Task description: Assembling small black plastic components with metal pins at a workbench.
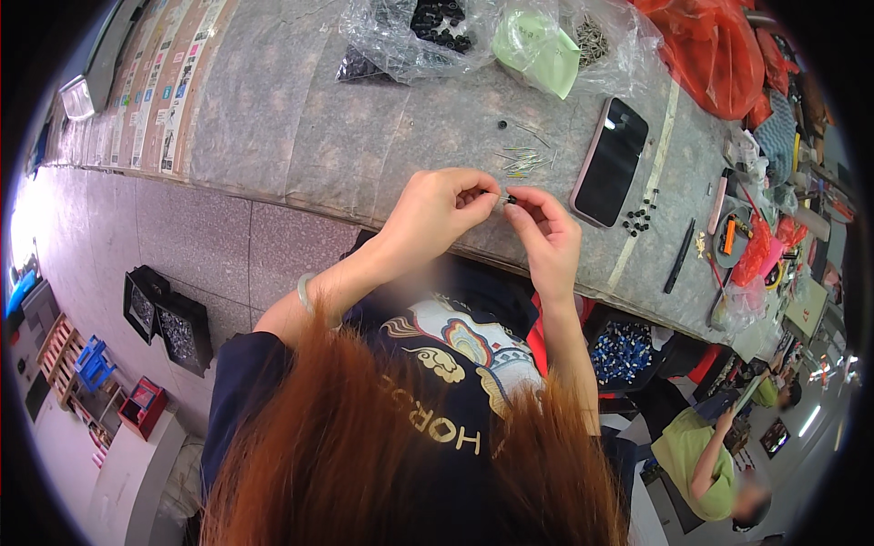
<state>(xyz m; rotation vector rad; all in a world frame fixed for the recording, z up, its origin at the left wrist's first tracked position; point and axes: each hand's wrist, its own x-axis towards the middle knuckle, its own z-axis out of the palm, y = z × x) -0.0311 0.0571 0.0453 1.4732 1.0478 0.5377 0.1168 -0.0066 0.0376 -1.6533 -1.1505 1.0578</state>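
Note:
Near the table's front edge my left hand (435,211) is closed in a pinch on a thin metal pin, mostly hidden by the fingers. My right hand (550,235) pinches a small black cap (511,198) between thumb and forefinger. The two fingertips almost meet, with the pin reaching toward the cap; whether it sits inside, I cannot tell. Just beyond them lies a small pile of thin metal pins (523,161). One loose black cap (502,125) is on the table behind the pile. To the right, several small black caps (639,218) lie scattered beside a phone.
The phone (611,164) lies dark on the grey-covered table (300,118). Clear bags with black parts (443,29) and metal pins (592,43) stand at the back, near a red bag (710,55). A black pen-like tool (680,257) lies right. Another person (696,455) sits at lower right.

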